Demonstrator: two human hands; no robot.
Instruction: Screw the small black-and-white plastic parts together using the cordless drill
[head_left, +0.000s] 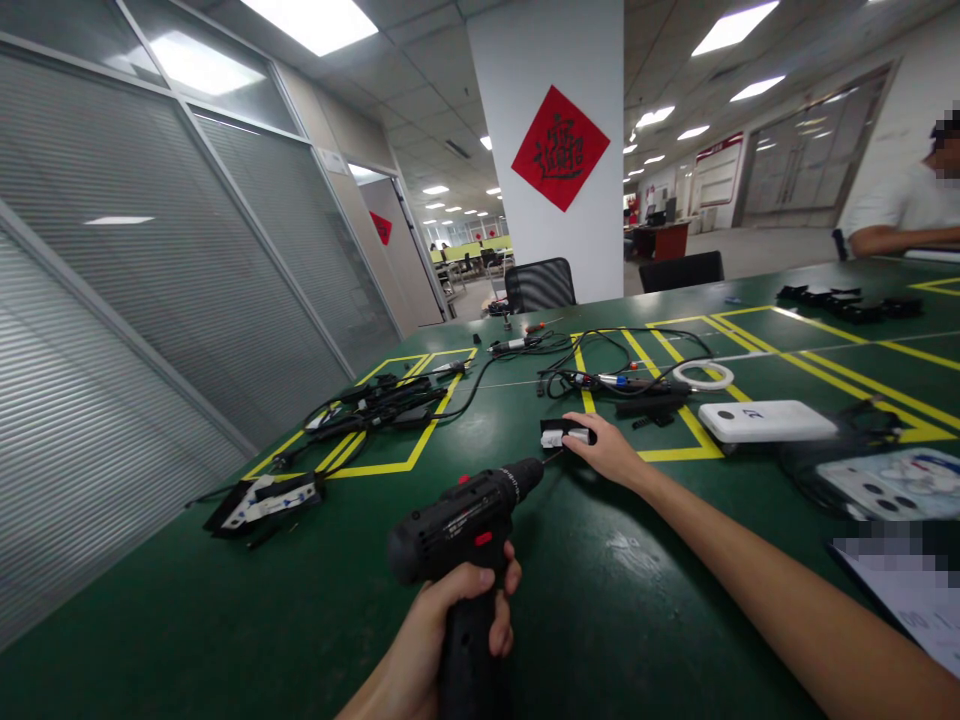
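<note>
A black cordless drill (457,520) is gripped by its handle in my left hand (439,620), with the fingers wrapped round it. Its chuck points forward and right, and a thin bit reaches toward a small black-and-white part (556,438). That part sits low at the table surface, steadied by the closed fingers of my right hand (600,450). Whether the bit tip touches the part I cannot tell. The far side of the part is covered by my right fingers.
Yellow tape marks areas on the green table (315,610). Tangled black cables (375,410) lie left; a corded tool (622,382) and white ring (703,375) lie beyond my right hand. A white power bank (769,421) and patterned phone (892,482) are at right. A person (900,210) sits far right.
</note>
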